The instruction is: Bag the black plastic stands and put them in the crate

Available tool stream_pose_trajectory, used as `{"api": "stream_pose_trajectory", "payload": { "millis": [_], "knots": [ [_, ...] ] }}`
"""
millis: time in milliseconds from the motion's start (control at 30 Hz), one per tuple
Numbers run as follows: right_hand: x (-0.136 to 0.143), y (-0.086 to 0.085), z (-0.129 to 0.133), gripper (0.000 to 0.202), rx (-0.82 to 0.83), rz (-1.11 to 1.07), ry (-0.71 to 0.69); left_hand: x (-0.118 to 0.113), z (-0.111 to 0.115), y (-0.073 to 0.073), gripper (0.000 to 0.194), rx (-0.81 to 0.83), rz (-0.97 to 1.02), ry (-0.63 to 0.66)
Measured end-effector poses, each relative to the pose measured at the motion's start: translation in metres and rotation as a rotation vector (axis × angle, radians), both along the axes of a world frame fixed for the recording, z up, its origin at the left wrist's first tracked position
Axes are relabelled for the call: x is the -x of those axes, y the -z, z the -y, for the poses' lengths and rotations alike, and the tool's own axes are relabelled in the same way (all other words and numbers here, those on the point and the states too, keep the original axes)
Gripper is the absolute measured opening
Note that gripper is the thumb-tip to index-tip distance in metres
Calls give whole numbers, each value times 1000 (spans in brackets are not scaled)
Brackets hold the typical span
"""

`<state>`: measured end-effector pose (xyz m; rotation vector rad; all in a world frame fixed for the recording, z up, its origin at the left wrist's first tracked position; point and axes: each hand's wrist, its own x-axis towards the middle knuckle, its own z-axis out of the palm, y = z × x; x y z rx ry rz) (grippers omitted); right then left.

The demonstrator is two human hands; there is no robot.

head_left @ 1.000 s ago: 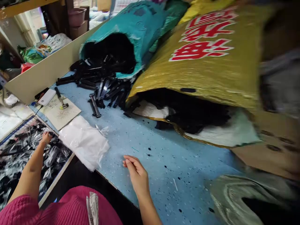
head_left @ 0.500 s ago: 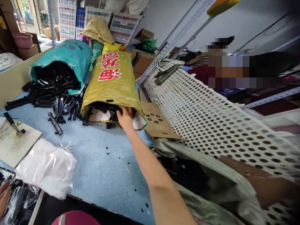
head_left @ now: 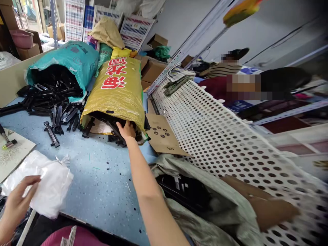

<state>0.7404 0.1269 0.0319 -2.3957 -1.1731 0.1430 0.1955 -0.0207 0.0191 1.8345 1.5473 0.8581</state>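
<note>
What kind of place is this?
Probably a small workshop: black plastic-looking parts spill onto the blue table, a hammer lies on a board, and crates are stacked behind.

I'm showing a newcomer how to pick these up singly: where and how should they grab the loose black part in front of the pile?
Probably from above and the near side, pinching the loose black part across its slim middle. It lies flat on the blue table, its ends are wider, and the pile crowds its far end.

Two hands (head_left: pixel 127 130) (head_left: pixel 19 198); one hammer (head_left: pixel 10 144)
</note>
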Motion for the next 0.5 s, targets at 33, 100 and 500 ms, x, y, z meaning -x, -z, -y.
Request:
{"api": "stream_pose_trajectory", "payload": {
  "millis": [33,100,500],
  "knots": [
    [8,9,12,71,-8,-32,8,-25,-7,-8,20,-15,70,86],
    [27,28,36,65,-41,-91,0,-69,-18,-17,21,-31,157,253],
    [149,31,145,54,-429,-659,-237,-196,-36,5,53,317,639,450]
  ]
}}
